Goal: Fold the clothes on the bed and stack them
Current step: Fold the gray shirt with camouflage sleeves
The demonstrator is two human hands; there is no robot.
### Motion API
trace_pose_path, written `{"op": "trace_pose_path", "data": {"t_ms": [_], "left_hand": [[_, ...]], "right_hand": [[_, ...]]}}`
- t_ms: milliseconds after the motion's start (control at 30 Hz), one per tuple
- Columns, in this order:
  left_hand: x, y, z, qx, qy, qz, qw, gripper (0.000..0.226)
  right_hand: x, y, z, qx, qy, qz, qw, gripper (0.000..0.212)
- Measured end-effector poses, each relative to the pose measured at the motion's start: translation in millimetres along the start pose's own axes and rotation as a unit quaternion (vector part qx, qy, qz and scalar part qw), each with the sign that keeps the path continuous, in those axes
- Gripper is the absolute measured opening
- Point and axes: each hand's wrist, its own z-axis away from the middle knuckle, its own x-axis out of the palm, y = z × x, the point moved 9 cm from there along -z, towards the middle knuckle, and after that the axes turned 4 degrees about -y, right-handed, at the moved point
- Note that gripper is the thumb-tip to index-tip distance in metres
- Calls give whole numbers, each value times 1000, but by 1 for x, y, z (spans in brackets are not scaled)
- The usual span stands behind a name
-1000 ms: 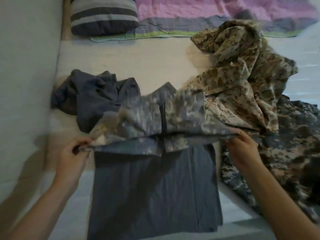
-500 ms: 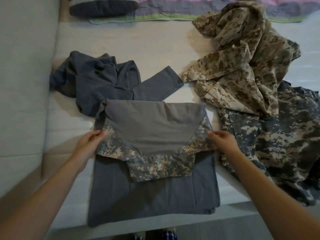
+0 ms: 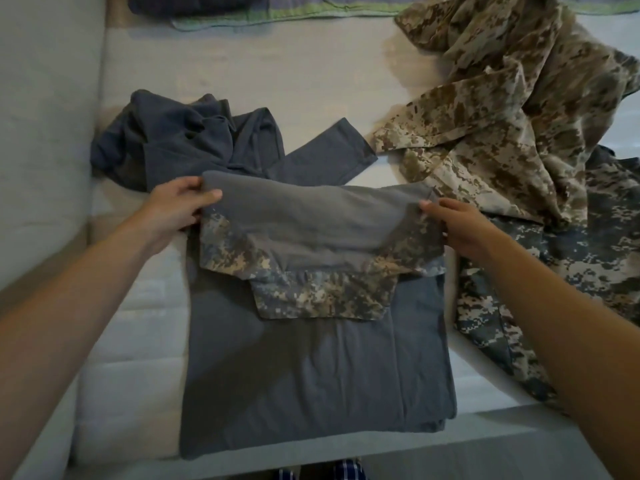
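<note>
A grey shirt with camouflage sleeves (image 3: 311, 230) lies folded on top of a flat, folded dark grey garment (image 3: 311, 375) near the bed's front edge. My left hand (image 3: 176, 206) pinches the shirt's upper left corner, thumb on top. At the upper right corner my right hand (image 3: 460, 226) grips the shirt's edge. A crumpled dark grey top (image 3: 187, 140) lies behind the shirt.
A tan camouflage jacket (image 3: 502, 109) is heaped at the right, over a grey camouflage garment (image 3: 554, 306). A wall (image 3: 41, 133) runs along the left of the white mattress (image 3: 277, 71). A green-edged blanket (image 3: 277, 15) lies at the back.
The camouflage-sleeved shirt was folded over toward me and laid down on the dark grey garment. Both hands then shifted from its side edges up to its far corners.
</note>
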Motion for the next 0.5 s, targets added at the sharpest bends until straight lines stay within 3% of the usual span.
{"op": "trace_pose_path", "data": {"t_ms": [67,200,300,400,467,500], "left_hand": [[3,6,-6,-4,-39,-75,996,58],[-16,35,-14,55,71,-90,992,47],[-14,38,-5,79,153,-122,977,48],[7,52,45,227,243,-297,895,49],[62,48,83,364,167,-387,830,49],[94,34,95,407,95,-438,796,50]], "right_hand": [[1,-8,-5,9,-24,31,999,23],[-11,-31,-12,-8,26,15,1000,30],[-9,-39,-7,-56,110,169,978,48],[9,-53,38,-203,258,348,878,43],[58,-47,71,-324,246,460,789,46],[89,-36,83,-380,190,505,751,49]]}}
